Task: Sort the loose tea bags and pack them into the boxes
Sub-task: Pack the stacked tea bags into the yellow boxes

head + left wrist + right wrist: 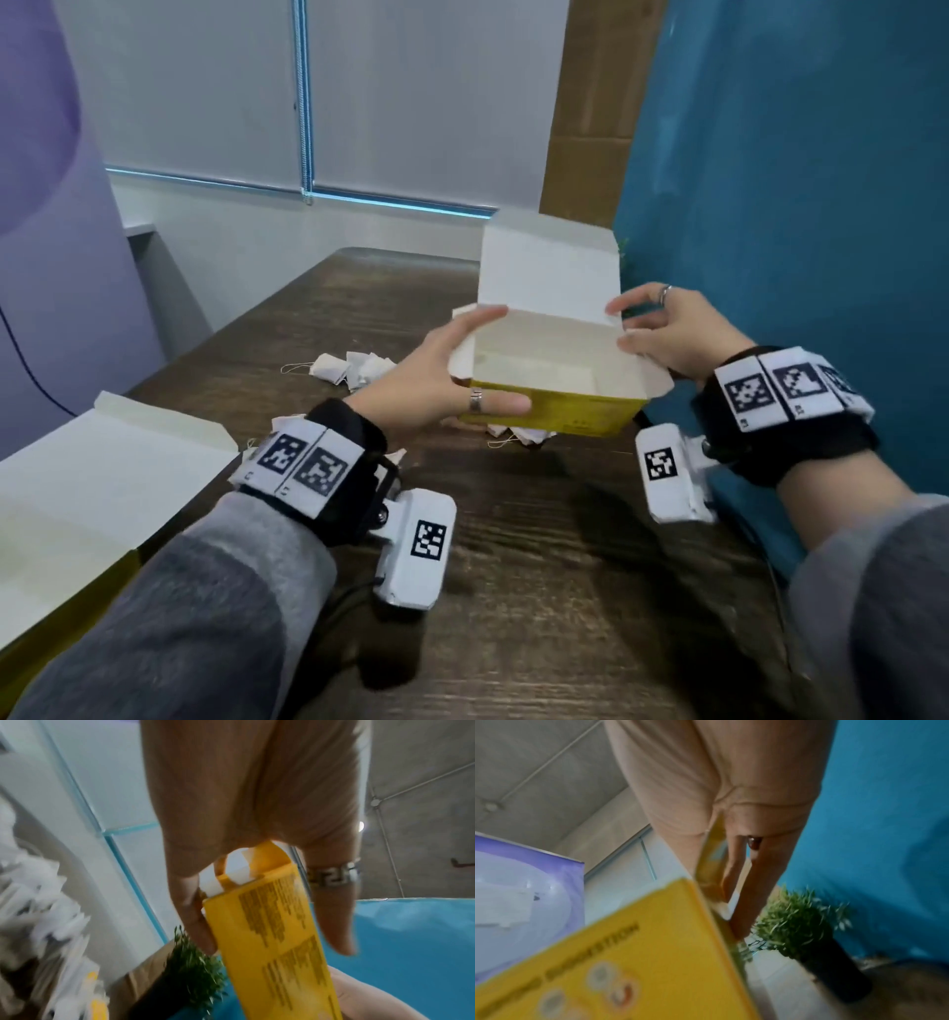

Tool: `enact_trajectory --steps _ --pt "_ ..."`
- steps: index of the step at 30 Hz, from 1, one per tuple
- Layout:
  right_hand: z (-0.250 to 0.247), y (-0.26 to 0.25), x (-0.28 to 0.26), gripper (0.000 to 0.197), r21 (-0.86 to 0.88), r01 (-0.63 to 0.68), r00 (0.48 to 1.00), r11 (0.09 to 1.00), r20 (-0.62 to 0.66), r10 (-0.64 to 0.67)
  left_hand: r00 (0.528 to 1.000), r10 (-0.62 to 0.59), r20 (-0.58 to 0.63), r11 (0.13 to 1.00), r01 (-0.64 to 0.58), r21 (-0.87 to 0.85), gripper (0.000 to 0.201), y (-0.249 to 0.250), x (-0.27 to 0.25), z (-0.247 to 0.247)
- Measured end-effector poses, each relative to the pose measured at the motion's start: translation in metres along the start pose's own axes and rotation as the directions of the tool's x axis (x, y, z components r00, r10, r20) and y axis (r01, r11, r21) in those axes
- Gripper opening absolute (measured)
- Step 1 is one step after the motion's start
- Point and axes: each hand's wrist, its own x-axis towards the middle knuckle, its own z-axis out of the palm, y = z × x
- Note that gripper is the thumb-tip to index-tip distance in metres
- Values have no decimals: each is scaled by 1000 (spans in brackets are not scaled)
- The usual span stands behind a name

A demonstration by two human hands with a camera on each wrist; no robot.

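Both hands grip the open yellow box point(557, 406) in the air above the table point(513, 539), left hand point(436, 375) on its side, right hand point(667, 334) pinching its right flap, so the thin flap may bend and the box tilt onto the loose tea bags point(354, 367).

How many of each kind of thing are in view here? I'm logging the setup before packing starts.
Yellow boxes: 2, the held box and the open box at lower left
Hands: 2, left hand and right hand, both on the held box
Tea bag heaps: 2, back heap and near heap; bags uncountable
Potted plants: 1
Total: 7
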Motion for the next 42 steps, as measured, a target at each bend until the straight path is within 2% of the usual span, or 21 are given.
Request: enact_trajectory --steps 2,3,5,6,7,8,11,13,15,17,20,23,24,29,32,34,36,38,39,40,42 --pt "11 -7 13 22 102 26 999 994 -35 -23 993 84 -89 992 -74 102 92 -1 1 -13" --pt "17 -9 19 17 242 12 999 970 -44 -2 982 105 -160 992 -91 91 89 -2 4 -20" --pt "30 -8 28 5 571 -122 992 812 53 112 952 89 -294 995 -96 -12 85 -8 9 -34" --pt "36 -2 34 11 640 -205 979 740 122 166 930 80 -358 995 -96 -28 84 -12 11 -39" --pt "42 6 41 17 628 -280 960 726 187 209 906 84 -415 995 -96 -9 85 -15 14 -44" --pt "50 15 48 18 550 -343 938 761 237 251 887 84 -454 996 -89 11 87 -18 15 -48" --pt "75 49 66 11 87 -392 885 916 308 349 841 87 -534 996 -75 44 90 -26 19 -60" --pt "92 67 77 32 -192 -302 853 934 382 355 819 77 -568 997 -59 49 91 -32 22 -69" --pt "104 73 84 57 -340 -206 815 918 459 353 807 80 -586 997 -63 50 90 -37 23 -76" --pt "111 72 88 71 -450 -105 792 887 502 349 788 86 -609 996 -70 51 90 -41 22 -81" --pt "120 70 90 64 -450 -54 787 891 530 315 757 79 -648 997 -69 40 87 -43 20 -90" --pt "126 76 92 28 -346 -124 795 930 526 301 744 61 -665 997 -79 4 88 -40 18 -98" --pt "125 79 91 23 -313 -150 805 938 512 299 740 64 -670 996 -85 1 87 -40 17 -99" --pt "100 86 82 24 -375 -112 834 920 467 292 748 43 -663 991 -116 -67 84 -37 15 -101" --pt "74 79 69 23 -354 -63 844 933 480 239 754 17 -656 988 -115 -107 84 -37 14 -102" --pt "63 72 57 21 -291 -45 796 956 568 210 757 11 -653 986 -116 -119 84 -37 14 -103" --pt "62 67 43 16 -275 -70 675 959 695 248 762 6 -648 986 -114 -125 84 -39 15 -104" --pt "66 62 31 11 -379 -34 570 925 753 330 767 -3 -642 984 -112 -137 83 -39 17 -105" --pt "68 60 29 16 -443 9 562 896 744 362 767 -5 -642 984 -111 -140 83 -39 17 -105" --pt "70 56 32 23 -482 34 597 876 713 369 768 -4 -641 984 -112 -141 82 -40 18 -105" --pt "77 48 44 26 -442 -1 753 897 590 291 767 2 -642 982 -122 -142 81 -40 19 -104"
